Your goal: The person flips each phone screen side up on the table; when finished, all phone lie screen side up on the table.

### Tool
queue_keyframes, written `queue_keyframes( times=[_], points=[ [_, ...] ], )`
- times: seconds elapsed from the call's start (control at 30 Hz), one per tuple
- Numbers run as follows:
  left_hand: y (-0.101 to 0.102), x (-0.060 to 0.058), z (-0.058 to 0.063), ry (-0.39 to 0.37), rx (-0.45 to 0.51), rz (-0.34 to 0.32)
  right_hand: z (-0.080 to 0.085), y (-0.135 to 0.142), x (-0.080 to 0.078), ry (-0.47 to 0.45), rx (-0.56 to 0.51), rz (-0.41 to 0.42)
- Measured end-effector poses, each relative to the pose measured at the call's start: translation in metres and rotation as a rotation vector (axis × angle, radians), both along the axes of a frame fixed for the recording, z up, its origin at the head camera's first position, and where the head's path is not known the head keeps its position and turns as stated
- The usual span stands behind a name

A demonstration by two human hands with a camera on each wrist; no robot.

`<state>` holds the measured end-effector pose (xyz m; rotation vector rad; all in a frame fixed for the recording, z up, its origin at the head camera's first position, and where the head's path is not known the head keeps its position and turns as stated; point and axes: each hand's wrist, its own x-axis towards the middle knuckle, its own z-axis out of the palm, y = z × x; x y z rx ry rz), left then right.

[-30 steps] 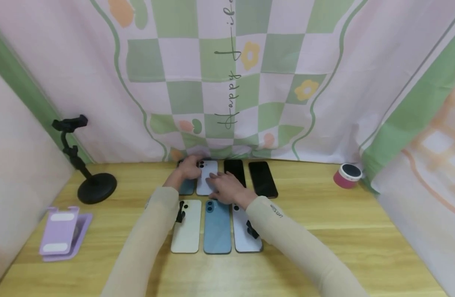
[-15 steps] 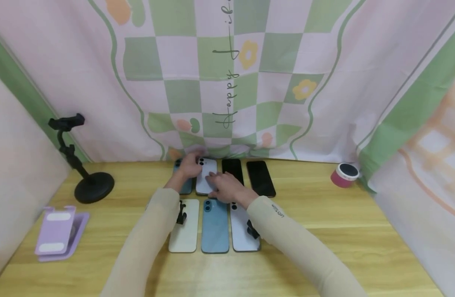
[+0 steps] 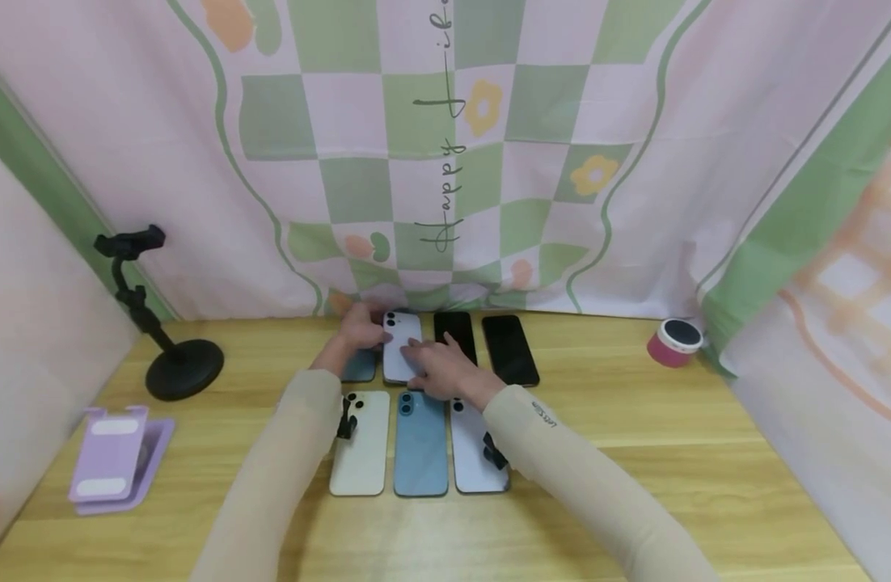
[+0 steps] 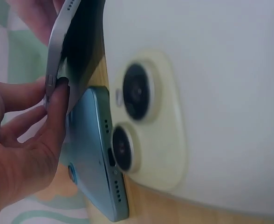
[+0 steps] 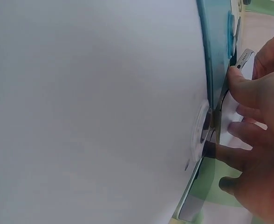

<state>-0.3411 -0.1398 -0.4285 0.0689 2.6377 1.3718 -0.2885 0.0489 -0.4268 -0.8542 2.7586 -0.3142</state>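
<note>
Pale lavender, flat phone with two round cameras (image 3: 397,362) is in the far row of the wooden table (image 3: 591,485), between a teal-blue phone (image 3: 359,369), partly covered, and a glossy black phone (image 3: 456,326). From my distant seat I see the left hand (image 3: 358,330) pinching its left long edge: in the left wrist view the fingers (image 4: 58,109) stand on both sides of the rim, and the dark underside shows, so this edge is raised. Of the right hand (image 3: 445,370), the thumb touches the lower end and other fingertips lie on the back, a little spread; it looks to me like a light pinch, but how firm, I cannot tell. For good work, I would let both hands act together and slowly, so the phone does not twist. The neighbours are near, therefore small sideways corrections seem better. If the edge goes down, it should go softly, because fingers could be trapped. The wrists also need care: their black mounts (image 3: 494,451) hang close above the front phones.
</note>
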Motion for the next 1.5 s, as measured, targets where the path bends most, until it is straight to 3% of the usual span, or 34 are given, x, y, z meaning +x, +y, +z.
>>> queue_keyframes(
  times=[0.23,0.37,0.63,0.73,0.87,0.97,1.1,1.27,1.37,1.5],
  points=[
    [0.0,0.0,0.004,-0.019,0.017,0.031,0.004,0.002,-0.003,-0.038,-0.065,0.011],
    [0.003,0.0,0.013,-0.015,-0.016,0.052,0.01,0.007,-0.006,-0.089,-0.196,-0.024],
    [0.008,0.0,0.039,-0.046,-0.132,0.043,0.017,0.015,-0.006,-0.286,-0.485,-0.126],
    [0.012,-0.005,0.042,-0.038,-0.263,0.06,0.018,0.014,-0.003,-0.404,-0.617,-0.191],
    [0.016,-0.025,0.03,-0.014,-0.49,0.085,0.017,0.009,0.001,-0.582,-0.81,-0.331],
    [0.021,-0.028,0.028,0.008,-0.544,0.085,0.016,0.004,0.003,-0.635,-0.911,-0.426],
    [0.03,-0.013,0.037,0.069,-0.516,0.063,0.015,-0.002,0.007,-0.618,-0.976,-0.519],
    [0.038,0.003,0.043,0.11,-0.442,0.037,0.012,-0.005,0.009,-0.546,-0.976,-0.589],
    [0.041,0.008,0.041,0.144,-0.393,0.025,0.011,-0.006,0.009,-0.492,-0.972,-0.609],
    [0.045,0.008,0.035,0.135,-0.243,0.018,0.011,-0.006,0.011,-0.422,-0.942,-0.664]
  ],
)
